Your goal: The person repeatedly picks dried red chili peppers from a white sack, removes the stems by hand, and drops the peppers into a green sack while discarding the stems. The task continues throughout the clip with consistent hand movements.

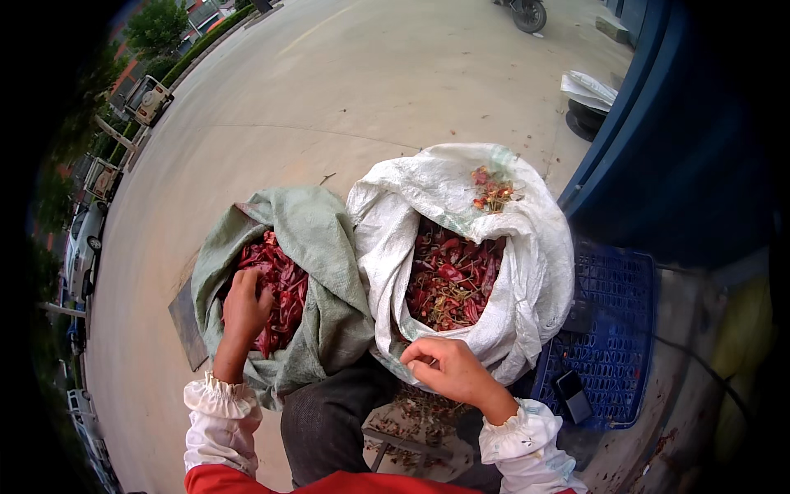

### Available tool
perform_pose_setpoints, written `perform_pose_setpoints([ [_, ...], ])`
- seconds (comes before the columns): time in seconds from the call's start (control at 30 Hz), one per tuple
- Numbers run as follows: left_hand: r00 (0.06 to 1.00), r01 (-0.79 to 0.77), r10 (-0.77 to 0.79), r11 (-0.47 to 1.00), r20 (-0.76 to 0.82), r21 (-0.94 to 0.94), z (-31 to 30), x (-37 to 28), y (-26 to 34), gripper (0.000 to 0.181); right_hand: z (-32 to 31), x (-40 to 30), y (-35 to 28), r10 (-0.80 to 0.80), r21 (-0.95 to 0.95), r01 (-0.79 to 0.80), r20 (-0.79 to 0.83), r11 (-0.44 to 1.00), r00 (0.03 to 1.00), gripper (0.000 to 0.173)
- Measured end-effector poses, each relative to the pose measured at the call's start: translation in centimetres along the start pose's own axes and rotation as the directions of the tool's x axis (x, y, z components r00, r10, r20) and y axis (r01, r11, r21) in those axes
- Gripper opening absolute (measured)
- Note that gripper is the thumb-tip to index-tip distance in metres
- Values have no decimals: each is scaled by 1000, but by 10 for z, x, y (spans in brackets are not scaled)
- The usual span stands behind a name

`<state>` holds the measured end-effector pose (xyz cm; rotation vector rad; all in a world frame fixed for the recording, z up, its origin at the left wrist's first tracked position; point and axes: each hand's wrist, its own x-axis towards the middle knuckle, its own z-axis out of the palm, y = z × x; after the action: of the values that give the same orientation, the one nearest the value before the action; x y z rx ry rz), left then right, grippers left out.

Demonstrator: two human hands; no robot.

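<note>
Two woven plastic sacks with rolled-down rims stand before me. The green sack (333,265) on the left holds dried red chili peppers (287,296). My left hand (247,305) is over its mouth, at the peppers; its fingertips are partly hidden, so I cannot tell whether it grips one. The white sack (537,247) on the right holds darker red peppers mixed with stems (453,302). At its near rim is my right hand (447,367), fingers curled and thumb close to them; nothing shows clearly between them. Pepper caps and stems (494,191) lie on the white sack's far rim.
A blue plastic crate (617,346) at the right bears a dark phone-like device (573,395) and a cable. Behind it stands a blue metal panel (666,154). Stem scraps litter the ground (426,420) by my legs. Parked vehicles (83,247) line the far left; a wheel (529,13) shows at the top.
</note>
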<state>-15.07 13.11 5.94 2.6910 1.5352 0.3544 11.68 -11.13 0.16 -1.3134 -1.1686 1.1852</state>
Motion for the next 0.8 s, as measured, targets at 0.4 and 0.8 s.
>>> perform_pose_setpoints([
  [0.4, 728, -339, 570, 782, 380, -523, 147, 0, 194, 31, 6, -10, 9, 33, -151, 40, 454, 988, 890, 35],
  [0.8, 794, -294, 511, 797, 330, -527, 202, -6, 203, 31, -5, -14, 20, 44, -125, -12, 261, 992, 964, 32],
])
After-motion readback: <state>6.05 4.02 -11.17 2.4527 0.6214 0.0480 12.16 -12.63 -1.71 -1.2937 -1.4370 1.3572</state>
